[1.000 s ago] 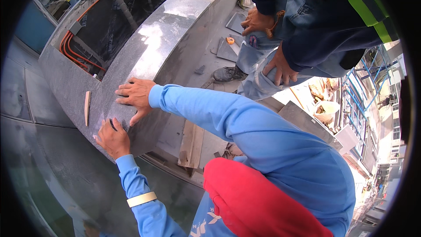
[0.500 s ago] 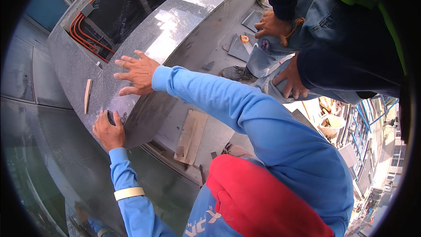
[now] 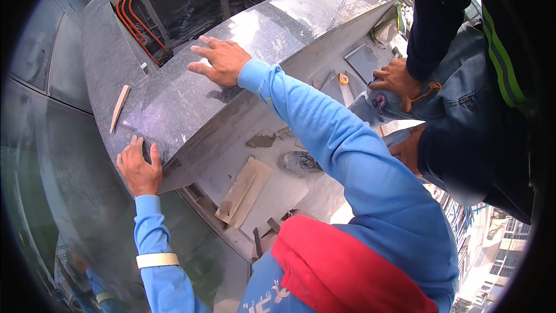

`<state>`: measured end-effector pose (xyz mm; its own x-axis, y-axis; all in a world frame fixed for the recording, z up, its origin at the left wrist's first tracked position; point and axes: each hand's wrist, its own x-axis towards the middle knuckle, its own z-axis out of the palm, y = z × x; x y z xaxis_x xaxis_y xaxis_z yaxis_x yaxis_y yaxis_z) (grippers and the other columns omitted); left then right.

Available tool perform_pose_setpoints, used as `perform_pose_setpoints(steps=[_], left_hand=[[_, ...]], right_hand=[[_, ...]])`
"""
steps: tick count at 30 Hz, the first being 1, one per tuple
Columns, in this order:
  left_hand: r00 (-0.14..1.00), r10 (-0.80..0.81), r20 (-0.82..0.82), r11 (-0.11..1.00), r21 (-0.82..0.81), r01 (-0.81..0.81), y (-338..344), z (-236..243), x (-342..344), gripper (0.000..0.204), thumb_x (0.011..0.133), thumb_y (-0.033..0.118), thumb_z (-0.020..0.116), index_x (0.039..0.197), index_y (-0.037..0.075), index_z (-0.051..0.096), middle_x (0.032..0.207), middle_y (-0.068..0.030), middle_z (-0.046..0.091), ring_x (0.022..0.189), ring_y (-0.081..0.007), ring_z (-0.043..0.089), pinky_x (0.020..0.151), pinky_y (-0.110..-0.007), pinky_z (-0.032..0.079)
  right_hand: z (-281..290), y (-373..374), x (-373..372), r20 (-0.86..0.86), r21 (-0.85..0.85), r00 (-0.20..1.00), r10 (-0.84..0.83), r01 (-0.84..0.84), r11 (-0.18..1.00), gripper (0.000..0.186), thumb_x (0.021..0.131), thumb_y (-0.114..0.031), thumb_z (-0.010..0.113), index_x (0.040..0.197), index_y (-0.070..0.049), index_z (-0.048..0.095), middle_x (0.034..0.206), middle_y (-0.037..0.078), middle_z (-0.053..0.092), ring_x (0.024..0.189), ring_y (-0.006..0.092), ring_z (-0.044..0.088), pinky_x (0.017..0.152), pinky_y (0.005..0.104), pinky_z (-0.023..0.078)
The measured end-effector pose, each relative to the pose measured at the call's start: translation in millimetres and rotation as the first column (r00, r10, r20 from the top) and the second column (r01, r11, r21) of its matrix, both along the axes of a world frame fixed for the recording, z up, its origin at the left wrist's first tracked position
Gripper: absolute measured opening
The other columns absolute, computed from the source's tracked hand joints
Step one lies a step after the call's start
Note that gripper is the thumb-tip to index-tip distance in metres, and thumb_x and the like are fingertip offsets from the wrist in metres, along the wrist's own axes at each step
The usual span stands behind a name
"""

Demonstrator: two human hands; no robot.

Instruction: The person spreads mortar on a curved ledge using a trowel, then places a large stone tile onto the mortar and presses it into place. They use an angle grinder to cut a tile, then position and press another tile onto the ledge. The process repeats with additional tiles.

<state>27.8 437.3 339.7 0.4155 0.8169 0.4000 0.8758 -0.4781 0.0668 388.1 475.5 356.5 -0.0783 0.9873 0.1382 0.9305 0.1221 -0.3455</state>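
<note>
A long, curved grey stone slab (image 3: pixel 174 101) runs along the top of a low ledge. My left hand (image 3: pixel 141 168) rests at its near end, thumb and fingers apart, holding nothing. Farther along, my right hand (image 3: pixel 223 61) is open over the slab with its fingers spread. A shadow shows below that hand, and I cannot tell whether its fingertips touch the stone. A thin wooden strip (image 3: pixel 120 109) lies on the slab beyond my left hand. A small pale piece (image 3: pixel 144 67) stands at a seam near the slab's inner edge.
A co-worker kneels at the right, one hand (image 3: pixel 399 78) at the knee. Near them lie a tape measure (image 3: pixel 343 79) and a grey tile (image 3: pixel 363 62). Orange conduits (image 3: pixel 132 20) bend into the recess behind the slab. A wooden board (image 3: pixel 244 191) lies below the ledge.
My right hand has moved along the slab, away from the seam and toward its far end. My left hand stays at the near end. The whole view has shifted.
</note>
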Motion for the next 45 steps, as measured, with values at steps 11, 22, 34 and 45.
perform_pose_setpoints(steps=[11, 22, 34, 45], left_hand=[[1.000, 0.018, -0.008, 1.000, 0.008, -0.018, 7, -9, -1, 0.042, 0.095, 0.034, 0.061, 0.123, 0.004, 0.068, 0.134, -0.0142, 0.066, 0.125, -0.0314, 0.059, 0.113, -0.055, 0.035], [0.998, 0.038, 0.044, 0.999, 0.008, -0.039, 5, -10, -1, 0.045, 0.093, 0.040, 0.064, 0.118, 0.004, 0.070, 0.130, -0.0143, 0.068, 0.124, -0.0305, 0.059, 0.112, -0.062, 0.034], [0.996, 0.031, 0.082, 0.999, 0.017, -0.033, 1, -11, -3, 0.048, 0.097, 0.047, 0.059, 0.111, 0.003, 0.074, 0.126, -0.0186, 0.069, 0.121, -0.0321, 0.061, 0.114, -0.063, 0.032], [0.972, -0.236, 0.015, 0.953, 0.197, 0.228, -11, -10, -14, 0.050, 0.094, 0.054, 0.062, 0.091, 0.006, 0.076, 0.086, -0.0093, 0.070, 0.090, -0.0242, 0.066, 0.103, -0.052, 0.042]], right_hand=[[-36, 118, 153, 0.325, -0.071, 0.923, -0.209, 0.244, 0.967, 0.086, 0.094, -0.081, 0.036, 0.141, -0.013, 0.063, 0.140, 0.015, 0.063, 0.135, 0.0311, 0.055, 0.120, 0.0451, 0.036], [-55, 131, 153, 0.368, -0.042, 0.895, -0.252, 0.287, 0.957, 0.088, 0.092, -0.081, 0.041, 0.143, -0.012, 0.061, 0.143, 0.017, 0.060, 0.135, 0.0340, 0.055, 0.118, 0.0451, 0.037], [-46, -72, -137, 0.264, 0.046, 0.957, -0.118, 0.109, 0.993, 0.079, 0.100, -0.068, 0.040, 0.157, -0.014, 0.041, 0.165, 0.017, 0.033, 0.155, 0.0369, 0.024, 0.125, 0.0558, 0.016], [-29, -87, -143, 0.306, -0.044, 0.952, 0.026, -0.013, 0.999, 0.104, 0.087, -0.082, 0.052, 0.162, -0.014, 0.029, 0.168, 0.018, 0.022, 0.156, 0.0412, 0.015, 0.123, 0.0607, 0.010]])
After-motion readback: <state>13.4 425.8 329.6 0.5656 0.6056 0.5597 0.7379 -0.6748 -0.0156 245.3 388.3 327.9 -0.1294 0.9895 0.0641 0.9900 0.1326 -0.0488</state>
